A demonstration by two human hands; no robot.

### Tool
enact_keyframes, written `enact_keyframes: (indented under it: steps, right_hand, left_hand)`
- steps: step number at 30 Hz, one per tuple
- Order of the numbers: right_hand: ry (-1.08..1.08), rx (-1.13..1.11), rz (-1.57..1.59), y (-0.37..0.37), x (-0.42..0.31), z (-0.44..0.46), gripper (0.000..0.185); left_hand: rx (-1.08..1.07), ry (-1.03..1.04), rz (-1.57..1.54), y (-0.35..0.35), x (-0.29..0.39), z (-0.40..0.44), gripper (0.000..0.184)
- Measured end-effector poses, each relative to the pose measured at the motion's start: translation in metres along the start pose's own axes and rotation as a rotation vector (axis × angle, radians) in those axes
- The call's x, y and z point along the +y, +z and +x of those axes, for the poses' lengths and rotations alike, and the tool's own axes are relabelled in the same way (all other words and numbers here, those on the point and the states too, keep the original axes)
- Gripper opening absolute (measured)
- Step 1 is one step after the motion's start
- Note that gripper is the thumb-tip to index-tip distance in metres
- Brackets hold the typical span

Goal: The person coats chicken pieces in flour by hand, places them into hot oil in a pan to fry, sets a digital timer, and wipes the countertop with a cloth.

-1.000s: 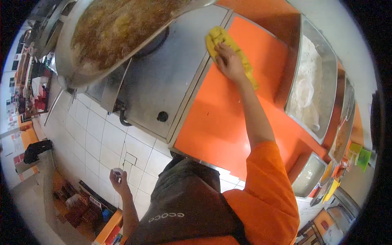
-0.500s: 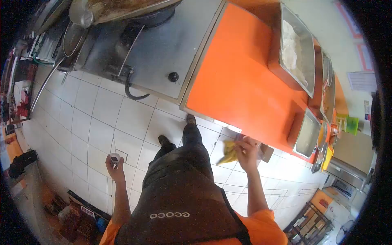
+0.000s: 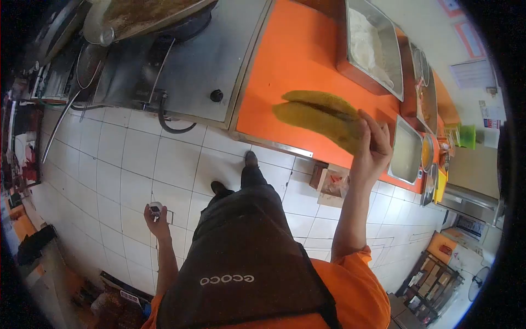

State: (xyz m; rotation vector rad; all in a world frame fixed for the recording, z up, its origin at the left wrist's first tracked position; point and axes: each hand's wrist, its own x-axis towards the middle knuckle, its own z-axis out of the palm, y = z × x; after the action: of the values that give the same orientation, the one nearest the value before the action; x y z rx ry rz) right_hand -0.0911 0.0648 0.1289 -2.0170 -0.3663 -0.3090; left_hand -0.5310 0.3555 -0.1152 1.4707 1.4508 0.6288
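Note:
My right hand (image 3: 373, 143) pinches one end of a yellow cloth (image 3: 320, 118), which stretches out to the left, folded lengthwise with a dark crease. The cloth is over the front part of the orange counter (image 3: 290, 49); whether it touches the surface I cannot tell. Low on the left, over the tiled floor, my left hand (image 3: 160, 223) has its fingers wrapped round a small white device (image 3: 156, 208) with a dark face.
Left of the counter is a steel stove top (image 3: 203, 71) with a large pan (image 3: 137, 19) and a black hose (image 3: 170, 123). Metal trays (image 3: 406, 148) line the counter's right side, one with white powder (image 3: 364, 46). An open cardboard box (image 3: 332, 183) stands below the counter edge.
My right hand wiped at the counter's far left edge, dropped below its front edge with the cloth bunched, and has now come up with it spread. My left hand still holds the device.

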Motion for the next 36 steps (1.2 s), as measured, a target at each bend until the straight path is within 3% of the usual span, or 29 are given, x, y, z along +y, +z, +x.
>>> enact_keyframes:
  steps: [2, 5, 11, 14, 17, 19, 20, 21, 22, 23, 25, 26, 31, 33, 36]
  right_hand:
    - [-0.111, -0.091, -0.27, 0.006, -0.011, 0.011, 0.017]
    - [-0.155, -0.177, -0.258, 0.034, 0.012, 0.045, 0.014]
    - [-0.322, -0.05, -0.343, 0.004, -0.062, 0.089, 0.014]
    - [-0.352, -0.004, -0.397, 0.003, -0.048, 0.111, 0.015]
    - [-0.14, -0.177, -0.507, 0.028, 0.056, 0.124, 0.017]
    - [-0.395, -0.086, -0.699, 0.045, 0.141, 0.096, 0.02]
    - [-0.371, -0.081, -0.688, 0.064, 0.189, 0.076, 0.026]
    - [-0.3, -0.235, -0.521, 0.077, 0.203, 0.048, 0.028]
    - [-0.112, -0.424, -0.615, 0.099, 0.213, 0.018, 0.031]
    - [-0.201, -0.374, -0.241, 0.121, 0.208, -0.016, 0.038]
    - [-0.067, -0.463, -0.315, 0.161, 0.191, -0.05, 0.06]
    - [-0.249, -0.455, -0.66, 0.17, 0.177, -0.052, 0.066]
    - [-0.198, -0.346, -0.68, 0.211, 0.231, 0.05, 0.073]
    - [-0.029, -0.274, -0.766, 0.207, 0.261, 0.107, 0.074]
    - [0.043, -0.145, -0.788, 0.179, 0.283, 0.1, 0.076]
  left_hand:
    - [-0.003, 0.037, -0.068, 0.001, -0.013, 0.004, 0.067]
    - [-0.014, 0.055, 0.022, 0.007, -0.012, 0.007, 0.066]
    - [-0.016, 0.043, -0.004, 0.013, 0.005, 0.005, 0.067]
    - [0.008, 0.027, -0.009, 0.015, 0.006, 0.004, 0.069]
    - [0.047, 0.058, 0.023, 0.014, -0.002, 0.008, 0.069]
    - [0.036, 0.081, 0.039, 0.011, -0.01, 0.008, 0.069]
    - [0.03, 0.096, 0.045, 0.009, -0.012, 0.008, 0.069]
    - [0.02, 0.105, 0.053, 0.008, -0.012, 0.007, 0.069]
    - [0.009, 0.116, 0.061, 0.005, -0.012, 0.004, 0.069]
    - [-0.004, 0.127, 0.069, 0.004, -0.011, 0.002, 0.07]
    - [-0.019, 0.124, 0.043, 0.001, -0.022, -0.002, 0.07]
    - [-0.029, 0.125, 0.03, 0.003, -0.025, 0.0, 0.07]
    - [-0.03, 0.11, 0.093, 0.018, 0.018, -0.007, 0.071]
    - [-0.051, 0.118, 0.109, 0.023, 0.028, -0.005, 0.069]
    - [-0.06, 0.175, 0.237, 0.027, 0.047, -0.005, 0.067]
